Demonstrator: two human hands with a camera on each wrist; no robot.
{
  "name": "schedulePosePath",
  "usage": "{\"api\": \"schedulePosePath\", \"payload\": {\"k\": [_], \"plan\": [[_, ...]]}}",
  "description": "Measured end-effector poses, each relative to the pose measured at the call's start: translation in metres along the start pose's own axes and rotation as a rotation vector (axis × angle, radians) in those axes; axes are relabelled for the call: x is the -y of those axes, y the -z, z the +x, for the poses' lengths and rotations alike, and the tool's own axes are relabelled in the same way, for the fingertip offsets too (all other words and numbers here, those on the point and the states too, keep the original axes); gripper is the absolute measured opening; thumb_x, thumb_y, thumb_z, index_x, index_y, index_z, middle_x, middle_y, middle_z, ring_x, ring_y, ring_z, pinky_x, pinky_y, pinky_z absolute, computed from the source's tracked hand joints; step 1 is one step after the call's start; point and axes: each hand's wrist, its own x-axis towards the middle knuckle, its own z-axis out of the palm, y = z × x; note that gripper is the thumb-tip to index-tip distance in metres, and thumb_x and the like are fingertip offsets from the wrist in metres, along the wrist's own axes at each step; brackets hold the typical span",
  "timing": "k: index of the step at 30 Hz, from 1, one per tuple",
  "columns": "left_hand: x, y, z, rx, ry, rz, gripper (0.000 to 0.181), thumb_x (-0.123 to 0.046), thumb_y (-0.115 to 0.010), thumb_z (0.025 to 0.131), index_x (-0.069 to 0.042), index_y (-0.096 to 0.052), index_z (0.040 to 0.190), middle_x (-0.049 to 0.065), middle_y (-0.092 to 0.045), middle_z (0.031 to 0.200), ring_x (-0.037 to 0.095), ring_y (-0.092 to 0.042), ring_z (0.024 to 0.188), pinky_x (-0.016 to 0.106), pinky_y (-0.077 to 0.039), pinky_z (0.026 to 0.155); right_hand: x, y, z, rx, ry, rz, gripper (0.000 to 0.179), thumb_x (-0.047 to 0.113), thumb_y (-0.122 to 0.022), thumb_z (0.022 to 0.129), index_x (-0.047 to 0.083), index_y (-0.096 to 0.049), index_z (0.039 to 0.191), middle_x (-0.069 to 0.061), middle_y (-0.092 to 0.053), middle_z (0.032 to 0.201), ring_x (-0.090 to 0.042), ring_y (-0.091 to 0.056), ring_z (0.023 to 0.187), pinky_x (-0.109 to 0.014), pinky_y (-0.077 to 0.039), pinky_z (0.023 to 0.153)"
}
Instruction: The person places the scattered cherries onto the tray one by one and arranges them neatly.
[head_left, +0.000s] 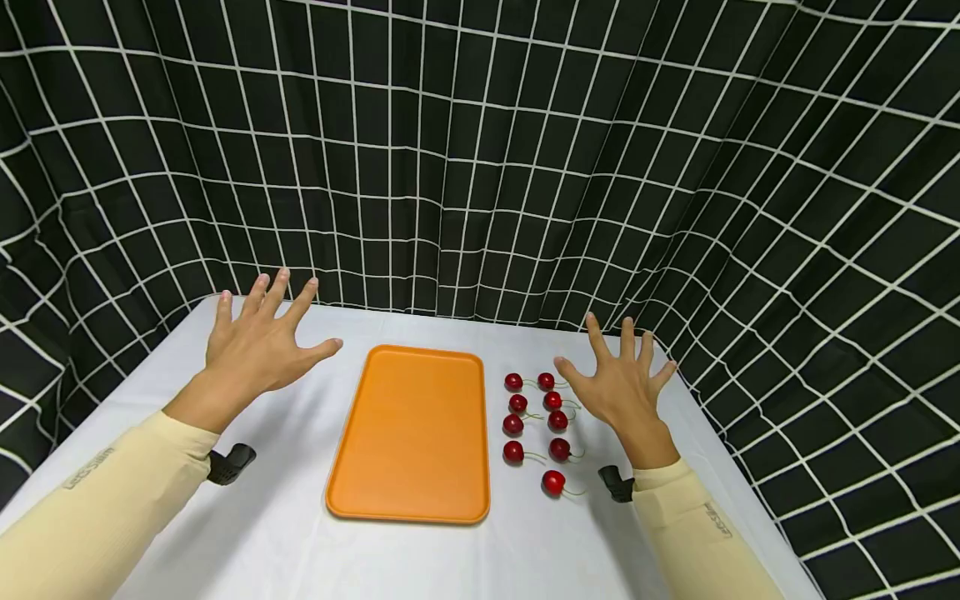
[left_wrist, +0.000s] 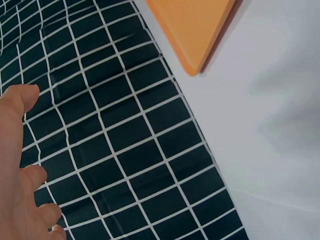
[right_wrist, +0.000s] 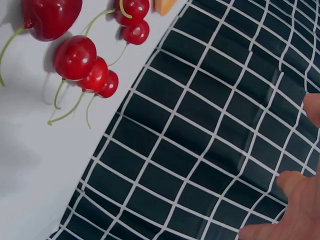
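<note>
My left hand [head_left: 258,346], fingers spread, hovers over the table to the left of an orange tray [head_left: 412,433]. Nothing is held in it. On the other side, my right hand [head_left: 618,383] is raised with its fingers spread too, just right of several dark red cherries [head_left: 558,450] with green stems. They lie in two rough columns between the tray and that hand. In the right wrist view, some cherries [right_wrist: 75,57] appear large at the upper left, apart from the fingers. A corner of the tray [left_wrist: 192,55] shows at the top of the left wrist view.
A white cloth [head_left: 285,533] covers the table. Black curtains [head_left: 480,150] with a white grid stand behind it and along both sides. Each wrist carries a black strap mount, one at the left [head_left: 231,463] and one at the right [head_left: 617,483].
</note>
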Motion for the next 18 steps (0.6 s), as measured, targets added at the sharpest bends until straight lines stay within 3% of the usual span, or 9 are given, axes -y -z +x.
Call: {"api": "schedulePosePath", "payload": {"k": [14, 18], "plan": [[-0.015, -0.023, -0.036, -0.071, -0.162, -0.018, 0.098, -0.076, -0.042, 0.085, -0.008, -0.025, 0.154, 0.018, -0.017, 0.157, 0.04, -0.014, 0.142, 0.06, -0.002, 0.112, -0.006, -0.002, -0.014, 0.019, 0.006, -0.016, 0.091, 0.079, -0.036, 0.084, 0.027, -0.015, 0.156, -0.028, -0.001, 0.156, -0.052, 0.008, 0.138, -0.077, 0.016, 0.094], [-0.019, -0.035, -0.045, -0.043, -0.182, -0.068, 0.104, -0.076, -0.047, 0.083, -0.002, -0.024, 0.152, 0.018, -0.02, 0.157, 0.039, -0.016, 0.142, 0.057, -0.008, 0.113, -0.007, -0.004, -0.017, 0.01, 0.007, -0.009, 0.091, 0.078, -0.038, 0.084, 0.026, -0.016, 0.156, -0.028, -0.001, 0.156, -0.053, 0.009, 0.138, -0.077, 0.013, 0.095]]}}
